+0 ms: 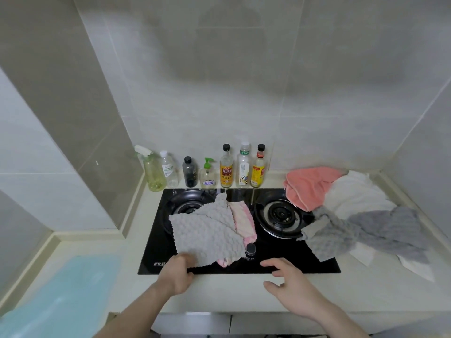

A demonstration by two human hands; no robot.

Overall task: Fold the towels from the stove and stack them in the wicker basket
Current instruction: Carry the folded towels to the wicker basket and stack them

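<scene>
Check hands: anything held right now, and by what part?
The left hand grips the grey bubble-textured towel at its near left corner, on the stove. The right hand hovers open over the stove's front edge, holding nothing.

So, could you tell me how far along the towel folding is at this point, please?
Nothing looks done: no folded towel and no wicker basket are in view. In hand: the left hand grips the near edge of the grey towel spread on the stove, over a pink towel; the right hand hovers open. Left: the heap to the right, a coral towel, a white towel and two more grey ones.
</scene>
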